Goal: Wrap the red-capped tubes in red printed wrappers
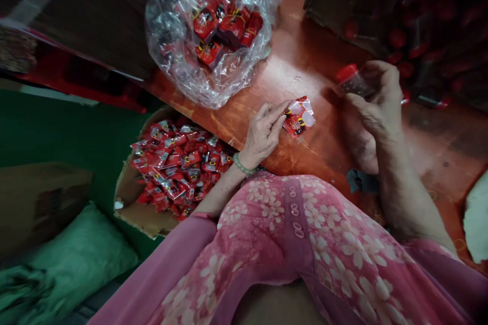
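Observation:
In the middle of the table, my left hand (pixel 263 131) pinches the left edge of a small red printed packet (pixel 299 117) with clear patches. A beaded bracelet circles that wrist. To the right and a little higher, my right hand (pixel 381 96) is closed around a small clear container with a red cap (pixel 348 75). The container is tilted, its cap toward the upper left, apart from the packet. Its contents look dark and I cannot make them out.
A clear plastic bag (pixel 224 89) with banded red packets lies on the orange table (pixel 293 56). Below its left edge stands a cardboard box (pixel 131 210) full of filled red packets. At upper right, a dark box (pixel 331 12) holds many red-capped containers. A dark cloth (pixel 362 181) lies near my right forearm.

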### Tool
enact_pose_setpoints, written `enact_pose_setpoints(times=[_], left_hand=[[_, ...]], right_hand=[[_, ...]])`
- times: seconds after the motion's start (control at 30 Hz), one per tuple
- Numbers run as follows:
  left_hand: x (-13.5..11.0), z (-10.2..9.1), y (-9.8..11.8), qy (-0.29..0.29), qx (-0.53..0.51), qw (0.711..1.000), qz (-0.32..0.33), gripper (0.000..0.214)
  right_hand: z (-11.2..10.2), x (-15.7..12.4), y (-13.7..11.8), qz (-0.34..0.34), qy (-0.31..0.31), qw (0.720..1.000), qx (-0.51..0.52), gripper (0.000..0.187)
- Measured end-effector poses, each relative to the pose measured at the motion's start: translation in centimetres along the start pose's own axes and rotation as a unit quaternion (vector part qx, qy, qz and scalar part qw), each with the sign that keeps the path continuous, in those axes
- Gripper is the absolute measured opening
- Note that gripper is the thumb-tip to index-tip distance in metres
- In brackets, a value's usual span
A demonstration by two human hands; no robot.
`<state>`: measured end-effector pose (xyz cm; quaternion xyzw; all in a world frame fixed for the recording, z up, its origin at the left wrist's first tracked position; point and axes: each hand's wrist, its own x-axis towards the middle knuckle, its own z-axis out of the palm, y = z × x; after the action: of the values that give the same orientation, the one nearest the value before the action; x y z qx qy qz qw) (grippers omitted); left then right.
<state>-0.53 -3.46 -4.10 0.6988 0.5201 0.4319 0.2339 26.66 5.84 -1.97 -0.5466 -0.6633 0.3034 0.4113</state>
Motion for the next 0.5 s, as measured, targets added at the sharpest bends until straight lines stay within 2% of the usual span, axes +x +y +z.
enact_pose_setpoints(times=[0.03,0.07,0.13,0.27,0.33,0.4,0.5], left_hand=[[0.0,0.1,0.0,0.009,0.015,1.000,0.012,0.042],[0.0,0.2,0.0,0.017,0.032,0.999,0.025,0.040],[-0.1,0.3,0.1,0.035,0.061,0.996,0.058,0.039],[0.0,0.3,0.5,0.066,0.085,0.987,0.120,0.040],[0.0,0.2,0.8,0.076,0.089,0.984,0.136,0.041],[0.1,0.1,1.0,0.089,0.092,0.981,0.149,0.042],[0.2,0.1,1.2,0.100,0.097,0.977,0.163,0.043]], right_hand=[[0.1,-0.2,-0.3,0.044,0.000,0.993,0.106,0.060],[0.3,-0.4,-0.6,0.094,-0.010,0.975,0.202,0.060],[0.5,-1.1,-1.7,0.176,-0.033,0.924,0.339,0.053],[1.7,-2.9,-4.4,0.224,-0.042,0.848,0.478,0.048],[2.4,-3.6,-5.5,0.231,-0.072,0.826,0.509,0.041],[3.1,-3.7,-6.2,0.220,-0.116,0.832,0.495,0.039],[3.5,-3.2,-6.7,0.182,-0.144,0.886,0.401,0.037]])
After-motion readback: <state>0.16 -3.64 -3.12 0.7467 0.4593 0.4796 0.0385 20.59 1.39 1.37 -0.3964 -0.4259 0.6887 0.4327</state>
